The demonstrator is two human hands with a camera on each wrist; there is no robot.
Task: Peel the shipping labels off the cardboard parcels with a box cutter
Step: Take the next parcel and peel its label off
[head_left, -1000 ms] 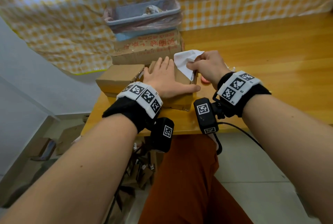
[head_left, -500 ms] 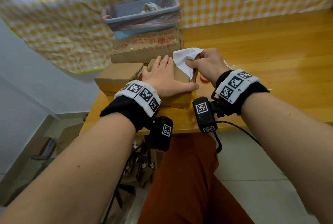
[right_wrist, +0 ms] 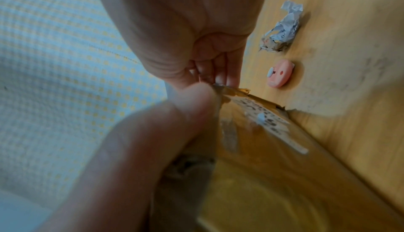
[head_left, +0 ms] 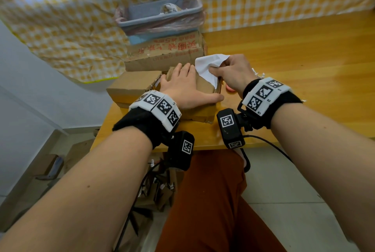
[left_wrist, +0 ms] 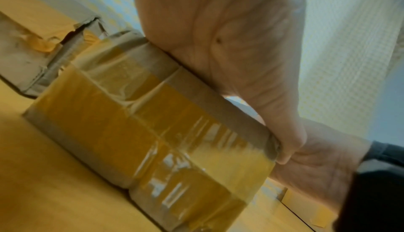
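While the left hand (head_left: 183, 87) lies flat with straight fingers on top of the taped parcel (head_left: 203, 107) to pin it to the bench (head_left: 304, 69), the right hand (head_left: 233, 73) has its grip pinched on the white shipping label (head_left: 209, 65), most of which stands lifted off the cardboard with only its lower end seemingly attached at the parcel's right edge. This label looks nearly off. The pink box cutter (right_wrist: 280, 73) lies unused on the bench just right of the parcel, near a crumpled paper scrap (right_wrist: 282, 30). Two more parcels (head_left: 134, 85) sit beside and behind; whether they carry labels cannot be told. A lined bin (head_left: 160, 18) holds some scraps
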